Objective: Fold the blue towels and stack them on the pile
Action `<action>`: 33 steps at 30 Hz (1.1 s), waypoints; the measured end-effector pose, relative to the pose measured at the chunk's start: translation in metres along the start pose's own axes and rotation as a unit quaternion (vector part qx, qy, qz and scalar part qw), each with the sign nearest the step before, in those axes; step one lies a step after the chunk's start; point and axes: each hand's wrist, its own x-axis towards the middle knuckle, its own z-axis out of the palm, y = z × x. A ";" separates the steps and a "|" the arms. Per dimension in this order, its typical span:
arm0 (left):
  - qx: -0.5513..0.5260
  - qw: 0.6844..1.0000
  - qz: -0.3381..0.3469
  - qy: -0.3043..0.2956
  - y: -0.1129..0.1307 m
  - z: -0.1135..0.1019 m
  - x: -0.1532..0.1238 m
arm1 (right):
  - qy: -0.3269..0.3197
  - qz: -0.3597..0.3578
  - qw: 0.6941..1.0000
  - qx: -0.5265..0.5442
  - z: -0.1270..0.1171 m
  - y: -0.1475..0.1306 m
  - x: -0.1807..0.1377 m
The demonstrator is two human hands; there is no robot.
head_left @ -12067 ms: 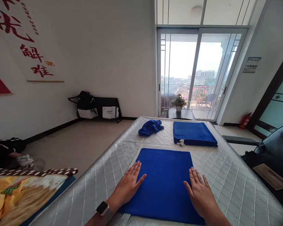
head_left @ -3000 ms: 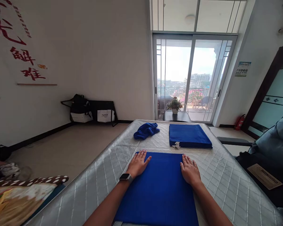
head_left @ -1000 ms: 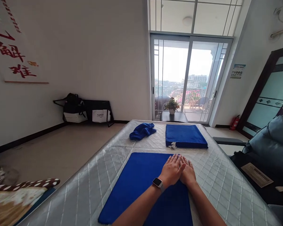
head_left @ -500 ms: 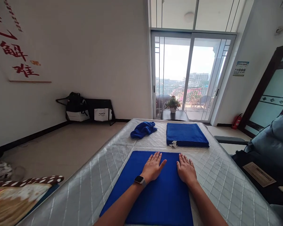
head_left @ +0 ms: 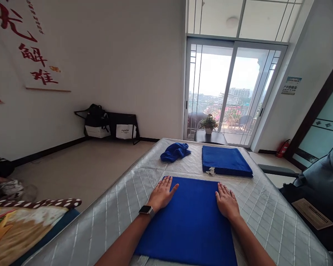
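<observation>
Left hand (head_left: 161, 193) has moved outward, from the far edge's middle to the far left corner of the blue cloth (head_left: 192, 221). Its fingers lie flat, thumb apart, gripping nothing; right hand (head_left: 228, 202) rests likewise at the far right corner. Smoothing seems in hand; the next move calls for light, flat palms. Quilted cover (head_left: 108, 218) lies beneath; beyond, a cloth stack (head_left: 224, 158).

Towel (head_left: 194, 221): matt, smooth-looking fabric. Stack (head_left: 223, 159): matt, slightly fuzzy fabric. Cover (head_left: 266, 216): glossy, quilted. Watch (head_left: 145, 210): glossy, smooth. Door (head_left: 229, 85): clear glass.
</observation>
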 end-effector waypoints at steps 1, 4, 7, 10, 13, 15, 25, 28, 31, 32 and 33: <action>-0.004 1.000 -0.001 0.004 0.000 0.001 0.000 | -0.003 -0.002 1.000 -0.006 0.000 0.000 0.000; -0.014 1.000 0.003 0.023 0.000 0.002 0.000 | -0.010 -0.002 1.000 -0.018 0.001 0.000 0.001; -0.018 0.999 0.005 0.030 -0.001 0.003 0.000 | -0.008 0.001 1.000 -0.024 0.002 0.000 0.001; -0.026 0.999 0.003 0.026 0.000 0.001 -0.001 | -0.006 0.004 1.000 -0.029 0.001 -0.001 0.000; -0.035 0.999 0.005 0.025 0.001 -0.002 -0.003 | -0.013 0.015 0.999 -0.026 -0.004 -0.004 -0.001; -0.034 0.999 0.005 0.025 0.002 -0.004 -0.003 | -0.017 0.030 0.999 -0.025 -0.009 -0.007 -0.003; -0.014 1.000 0.008 0.025 -0.001 0.002 -0.002 | -0.016 0.029 0.999 -0.014 -0.004 -0.019 -0.029; -0.008 0.999 0.016 0.028 -0.002 0.003 -0.001 | -0.019 0.037 0.999 0.006 0.001 -0.020 -0.031; 0.000 1.000 0.016 0.021 -0.001 0.003 -0.001 | -0.022 0.037 0.999 0.015 0.001 -0.020 -0.030; 0.003 1.000 0.015 0.019 -0.001 0.003 -0.001 | -0.022 0.036 0.999 0.017 0.001 -0.020 -0.030; 0.006 1.000 0.013 0.019 0.000 0.002 -0.001 | -0.022 0.035 0.999 0.019 0.000 -0.020 -0.030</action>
